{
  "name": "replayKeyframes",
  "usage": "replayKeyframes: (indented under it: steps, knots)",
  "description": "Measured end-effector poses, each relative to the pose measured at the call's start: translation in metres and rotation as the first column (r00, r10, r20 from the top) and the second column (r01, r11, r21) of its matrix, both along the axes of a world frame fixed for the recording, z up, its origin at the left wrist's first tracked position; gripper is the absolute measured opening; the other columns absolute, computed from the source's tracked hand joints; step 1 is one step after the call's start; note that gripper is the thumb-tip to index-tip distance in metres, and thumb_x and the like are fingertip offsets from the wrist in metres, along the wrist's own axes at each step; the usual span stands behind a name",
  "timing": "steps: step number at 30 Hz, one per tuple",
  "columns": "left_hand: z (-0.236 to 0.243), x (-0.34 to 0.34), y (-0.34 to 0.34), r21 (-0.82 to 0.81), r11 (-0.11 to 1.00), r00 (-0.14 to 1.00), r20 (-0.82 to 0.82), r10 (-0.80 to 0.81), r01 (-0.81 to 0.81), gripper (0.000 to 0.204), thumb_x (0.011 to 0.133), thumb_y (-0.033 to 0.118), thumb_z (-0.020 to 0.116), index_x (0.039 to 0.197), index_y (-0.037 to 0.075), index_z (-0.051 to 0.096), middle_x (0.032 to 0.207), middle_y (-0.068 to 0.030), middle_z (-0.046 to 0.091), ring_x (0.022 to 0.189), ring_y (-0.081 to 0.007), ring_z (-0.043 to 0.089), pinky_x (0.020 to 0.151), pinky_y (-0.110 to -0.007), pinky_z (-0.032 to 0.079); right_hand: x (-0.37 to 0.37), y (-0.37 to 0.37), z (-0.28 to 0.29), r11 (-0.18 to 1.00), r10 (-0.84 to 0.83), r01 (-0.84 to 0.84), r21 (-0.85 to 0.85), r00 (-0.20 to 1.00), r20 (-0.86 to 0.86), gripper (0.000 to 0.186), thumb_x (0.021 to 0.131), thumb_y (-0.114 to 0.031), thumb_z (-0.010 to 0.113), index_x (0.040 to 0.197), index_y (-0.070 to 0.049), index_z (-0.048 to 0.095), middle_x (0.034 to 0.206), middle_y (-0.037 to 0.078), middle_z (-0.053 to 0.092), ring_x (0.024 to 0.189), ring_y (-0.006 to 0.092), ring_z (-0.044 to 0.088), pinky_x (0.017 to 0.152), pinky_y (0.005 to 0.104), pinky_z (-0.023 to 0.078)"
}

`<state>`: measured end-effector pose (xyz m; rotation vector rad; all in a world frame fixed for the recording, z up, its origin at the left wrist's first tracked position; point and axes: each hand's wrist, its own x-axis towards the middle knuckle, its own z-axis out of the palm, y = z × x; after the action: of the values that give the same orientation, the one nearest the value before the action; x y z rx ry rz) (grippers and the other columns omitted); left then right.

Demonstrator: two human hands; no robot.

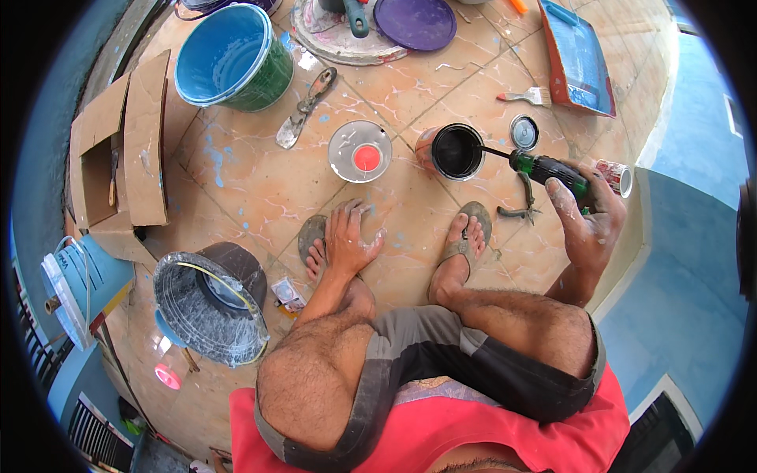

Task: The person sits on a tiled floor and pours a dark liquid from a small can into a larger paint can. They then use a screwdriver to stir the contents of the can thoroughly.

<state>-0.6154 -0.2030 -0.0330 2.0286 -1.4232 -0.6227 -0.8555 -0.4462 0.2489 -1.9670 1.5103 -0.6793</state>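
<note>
My right hand [593,229], flecked with white, is closed around the black and green handle of a screwdriver [544,171]. Its shaft points left and reaches the rim of an open paint can [426,150] with dark contents. Fingers spread, my left hand [347,243] hangs over my left sandal [311,234], holding nothing. Between that hand and the buckets is a round grey top [341,155] with a pink-red centre. A small metal lid [523,132] and pliers [518,211] lie near the screwdriver. Behind my right hand, a small can [624,182] is partly hidden.
A blue-and-green bucket [277,79], a scraper [307,106] and a purple lid [415,22] are ahead. To the right are a paint tray [558,75] and a brush [527,97]. A cardboard box [148,150] and a dark bucket [248,272] stand left.
</note>
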Motion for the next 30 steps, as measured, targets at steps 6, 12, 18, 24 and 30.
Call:
replayKeyframes:
  steps: [6, 12, 18, 24, 30]
  knots:
    - [-0.0022, 0.0030, -0.0063, -0.012, 1.000, 1.000, -0.001, -0.005, 0.005, 0.061, 0.081, 0.033, 0.087, 0.134, 0.007, 0.068, 0.145, -0.0178, 0.066, 0.134, -0.0416, 0.060, 0.113, -0.054, 0.048, 0.0012, -0.0035, 0.0013, 0.999, 0.018, -0.018, -0.043, 1.000, -0.012, 0.035, 0.089, -0.016, 0.092, 0.116, 0.003, 0.082, 0.090, 0.007, 0.080, 0.077, 0.0106, 0.069, 0.072, 0.0265, 0.054]
    - [-0.0024, 0.0041, -0.0077, 0.001, 1.000, 1.000, 0.001, -0.009, 0.009, 0.061, 0.082, 0.033, 0.087, 0.134, 0.007, 0.068, 0.146, -0.0174, 0.066, 0.134, -0.0416, 0.060, 0.114, -0.055, 0.047, 0.0023, -0.0025, 0.0032, 0.999, 0.001, -0.001, -0.053, 1.000, -0.001, 0.036, 0.088, -0.016, 0.092, 0.117, 0.003, 0.082, 0.090, 0.007, 0.080, 0.077, 0.0101, 0.068, 0.070, 0.0260, 0.053]
    - [-0.0033, 0.0045, -0.0071, 0.010, 1.000, 1.000, -0.009, -0.009, 0.009, 0.062, 0.083, 0.036, 0.087, 0.135, 0.007, 0.069, 0.148, -0.0163, 0.065, 0.136, -0.0414, 0.060, 0.113, -0.055, 0.048, 0.0016, -0.0025, 0.0065, 0.997, 0.012, -0.018, -0.071, 0.997, -0.081, 0.038, 0.087, -0.018, 0.093, 0.118, 0.003, 0.082, 0.090, 0.006, 0.080, 0.077, 0.0100, 0.067, 0.070, 0.0257, 0.052]
    - [-0.0033, 0.0043, -0.0071, 0.016, 1.000, 1.000, -0.003, -0.008, 0.008, 0.062, 0.083, 0.037, 0.087, 0.135, 0.008, 0.069, 0.148, -0.0164, 0.065, 0.137, -0.0412, 0.059, 0.114, -0.055, 0.047, 0.0017, -0.0018, 0.0083, 0.999, -0.008, 0.004, -0.047, 0.996, -0.088, 0.039, 0.087, -0.019, 0.093, 0.118, 0.002, 0.083, 0.090, 0.006, 0.080, 0.077, 0.0105, 0.067, 0.070, 0.0262, 0.052]
    - [-0.0066, 0.0039, -0.0055, 0.020, 1.000, 1.000, -0.004, -0.009, 0.009, 0.063, 0.083, 0.037, 0.087, 0.136, 0.007, 0.069, 0.147, -0.0168, 0.066, 0.137, -0.0413, 0.059, 0.114, -0.056, 0.047, 0.0014, -0.0026, 0.0090, 0.998, 0.007, -0.013, -0.064, 0.995, -0.095, 0.037, 0.087, -0.017, 0.092, 0.117, 0.002, 0.082, 0.091, 0.008, 0.081, 0.078, 0.0115, 0.070, 0.072, 0.0274, 0.054]
